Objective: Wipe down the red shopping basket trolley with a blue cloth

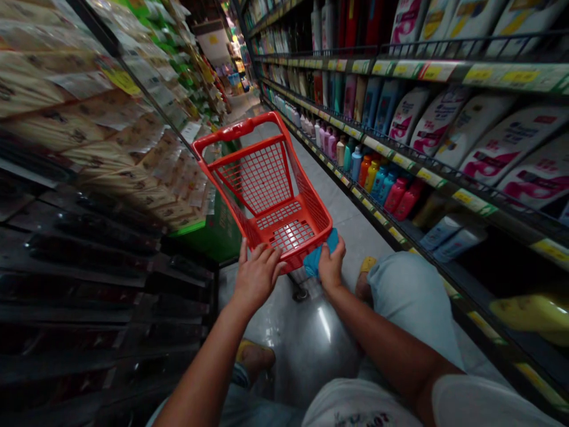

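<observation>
A red plastic shopping cart (309,198) with a grid basket stands in the aisle, its handle at the far end; nothing lies in the basket. My left hand (258,274) rests with fingers spread at the cart's near left rim. At the near right corner, my right hand (331,264) is closed round a blue cloth (313,261), which touches the cart's outer side. A dark wheel shows below the cart.
Shelves of bottles (444,172) run along the right, with price labels on their edges. Packaged goods (89,136) are stacked at the left above a green display base (217,231). My knees and yellow shoes flank the grey floor (311,332).
</observation>
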Action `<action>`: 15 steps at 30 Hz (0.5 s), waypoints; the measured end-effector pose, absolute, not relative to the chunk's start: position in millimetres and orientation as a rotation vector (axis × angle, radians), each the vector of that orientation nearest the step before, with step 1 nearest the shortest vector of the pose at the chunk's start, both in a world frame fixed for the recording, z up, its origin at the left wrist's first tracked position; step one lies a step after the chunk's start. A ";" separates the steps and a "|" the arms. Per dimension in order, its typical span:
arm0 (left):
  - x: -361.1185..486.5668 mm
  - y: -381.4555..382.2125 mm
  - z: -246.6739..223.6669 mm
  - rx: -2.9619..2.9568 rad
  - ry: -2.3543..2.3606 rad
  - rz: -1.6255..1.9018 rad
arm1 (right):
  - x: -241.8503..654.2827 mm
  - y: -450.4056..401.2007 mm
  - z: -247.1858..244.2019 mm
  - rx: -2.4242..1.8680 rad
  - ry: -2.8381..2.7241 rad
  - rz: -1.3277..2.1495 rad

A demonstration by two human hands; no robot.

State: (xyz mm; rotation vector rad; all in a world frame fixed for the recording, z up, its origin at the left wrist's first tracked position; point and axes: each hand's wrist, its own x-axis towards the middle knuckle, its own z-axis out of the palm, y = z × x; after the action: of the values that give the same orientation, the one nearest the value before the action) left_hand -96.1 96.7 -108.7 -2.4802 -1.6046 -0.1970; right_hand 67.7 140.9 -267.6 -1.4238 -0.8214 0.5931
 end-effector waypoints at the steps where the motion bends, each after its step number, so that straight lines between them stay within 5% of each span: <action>1: -100.5 98.0 -107.2 -2.475 -1.584 -0.205 | 70.1 141.9 -262.5 -1.411 -0.836 0.590; 10: -73.8 108.0 -118.4 -2.356 -1.489 -0.251 | 71.1 151.0 -232.9 -1.374 -0.934 0.537; 15: -38.3 106.8 -122.7 -2.342 -1.519 -0.328 | 62.7 147.7 -266.5 -1.441 -0.810 0.624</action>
State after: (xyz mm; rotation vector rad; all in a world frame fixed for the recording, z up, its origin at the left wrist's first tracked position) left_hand -38.3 106.8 -122.7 -2.3418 -1.5192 -0.3278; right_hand 62.7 147.7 -266.5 -1.4406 -0.8096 0.6238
